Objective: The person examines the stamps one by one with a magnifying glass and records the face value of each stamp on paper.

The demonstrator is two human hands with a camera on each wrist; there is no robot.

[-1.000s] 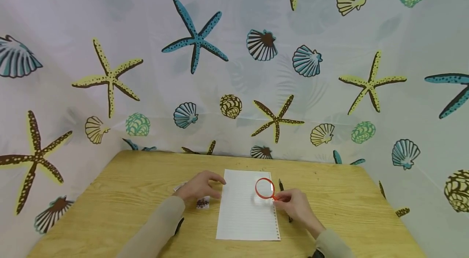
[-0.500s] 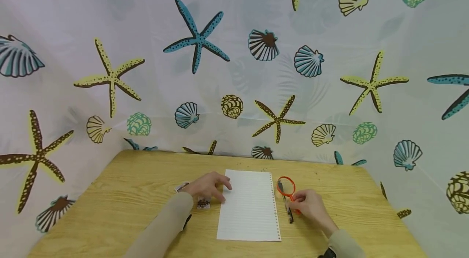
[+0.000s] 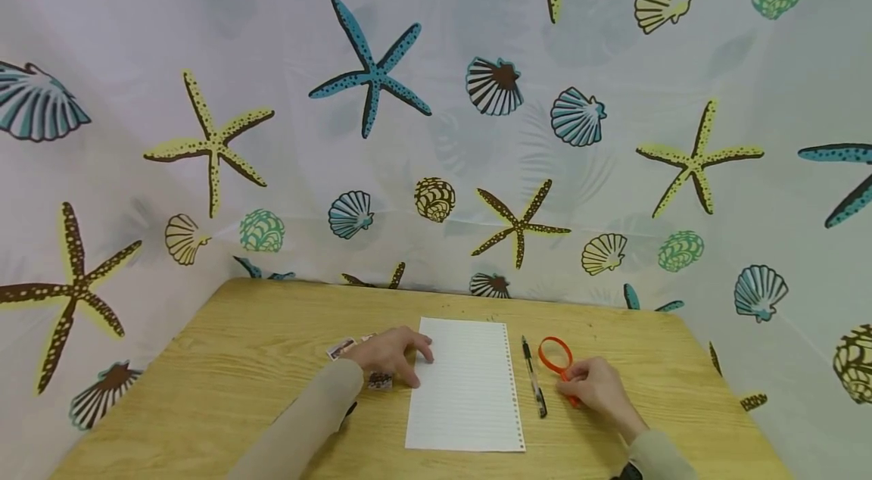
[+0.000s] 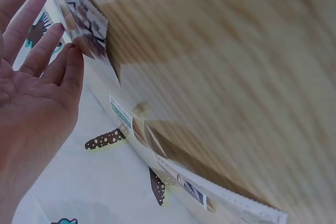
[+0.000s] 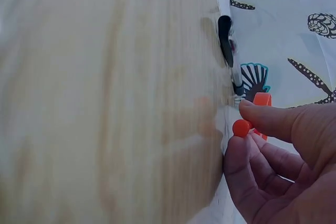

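Note:
My right hand (image 3: 601, 388) pinches the handle of a red magnifying glass (image 3: 555, 356) between thumb and fingers, right of the pen. In the right wrist view its orange-red handle end (image 5: 241, 128) shows between thumb and fingertips, low over the wood. My left hand (image 3: 390, 353) lies at the left edge of a lined white sheet of paper (image 3: 466, 389), fingers spread and loosely bent, thumb toward the paper. It holds nothing that I can see. Beside and partly under it lie several small postage stamps with toothed edges; one stamp (image 4: 86, 19) is near its fingertips in the left wrist view.
A black pen (image 3: 534, 378) lies between the paper and the magnifying glass. One stamp (image 3: 341, 347) lies behind the left wrist, another stamp (image 3: 380, 381) in front of it. The wooden table (image 3: 272, 321) ends at a shell-patterned cloth (image 3: 436, 147) at the back and sides.
My right hand has carried the magnifying glass rightward from over the paper, across the pen, to the table right of it. My left hand has shifted slightly right onto the paper's edge.

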